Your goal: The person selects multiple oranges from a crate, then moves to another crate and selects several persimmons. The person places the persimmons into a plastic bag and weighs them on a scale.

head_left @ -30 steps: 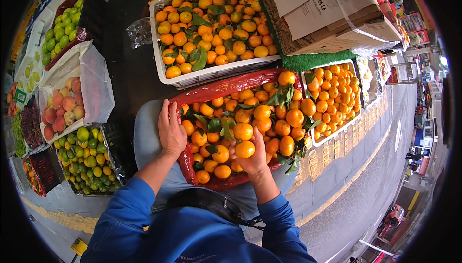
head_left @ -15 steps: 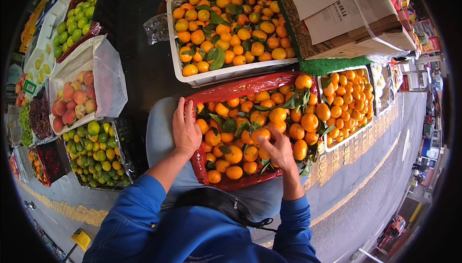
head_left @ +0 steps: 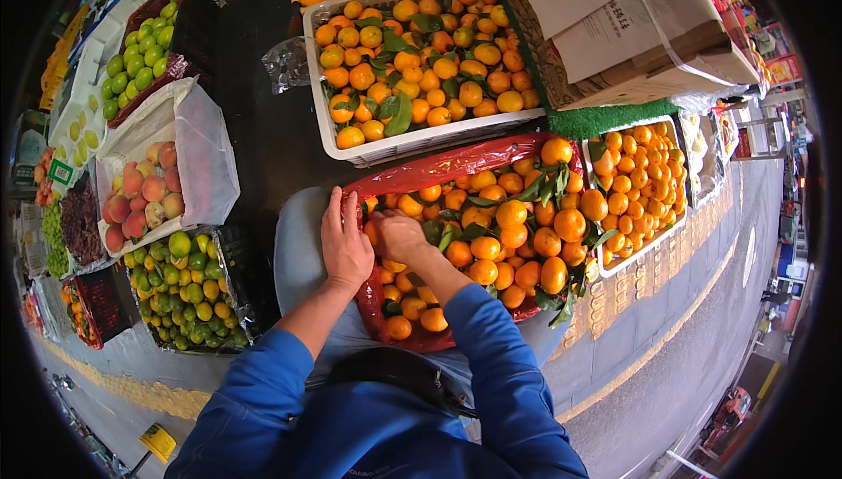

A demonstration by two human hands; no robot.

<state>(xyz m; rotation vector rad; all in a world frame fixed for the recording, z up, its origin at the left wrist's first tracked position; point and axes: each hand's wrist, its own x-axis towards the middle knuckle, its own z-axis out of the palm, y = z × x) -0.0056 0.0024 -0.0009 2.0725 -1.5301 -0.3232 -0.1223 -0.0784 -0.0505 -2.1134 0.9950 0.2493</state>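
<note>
A crate lined with shiny red plastic (head_left: 438, 170) rests across my lap, heaped with mandarins (head_left: 511, 213) and green leaves. My left hand (head_left: 346, 246) lies along its left edge, fingers stretched out against the red lining and holding no fruit. Reaching over the heap, my right hand (head_left: 399, 238) is at the crate's left side, close to my left hand. Its fingers curl down around a mandarin (head_left: 373, 232), partly hidden by the hand.
Beyond the lap crate stands a white crate (head_left: 351, 153) of leafy mandarins. To the right are a white tray of small oranges (head_left: 640, 159) and a strapped cardboard box (head_left: 640, 75). Limes (head_left: 184, 290), peaches (head_left: 145, 194) and green fruit (head_left: 140, 53) sit at left.
My right hand has moved left across the mandarins, from the crate's middle to beside my left hand. My left hand stays at the crate's edge. The whole view has shifted slightly.
</note>
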